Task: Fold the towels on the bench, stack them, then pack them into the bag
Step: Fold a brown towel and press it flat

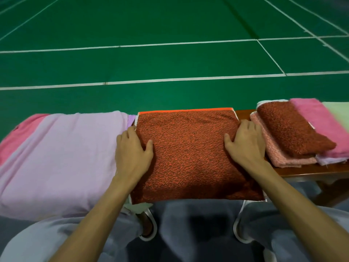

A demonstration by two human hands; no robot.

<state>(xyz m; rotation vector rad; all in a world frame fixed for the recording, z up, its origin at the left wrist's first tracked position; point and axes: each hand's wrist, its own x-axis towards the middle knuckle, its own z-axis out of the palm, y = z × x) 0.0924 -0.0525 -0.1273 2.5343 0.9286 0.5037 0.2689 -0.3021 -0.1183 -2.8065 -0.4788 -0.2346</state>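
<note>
**Q:** Head view: which step is in hand?

**A:** Folding, by my judgement. A rust-red towel (187, 154) lies flat in the middle of the frame, across a wooden bench (302, 170). Its near edge hangs toward the person's grey trousers (188, 224). The left hand (132, 148) rests on the towel's left edge and the right hand (245, 146) on its right edge. Both thumbs spread inward on the pile, and the fingers bend gently over the sides. I cannot tell whether any fingers hook under the cloth. Nothing is lifted.

**Q:** What does the next move call for?

**A:** Likely taking hold of one side and carrying it across to halve the towel, with the corners kept square. The towel would then join the stack of folded towels (290, 129) at the right of the frame. No bag is in view.

**Q:** And the surroundings?

**A:** A lilac towel (62, 148) lies spread out at the left. Across the upper frame runs a green court floor (170, 21) marked with white lines (170, 79).
</note>
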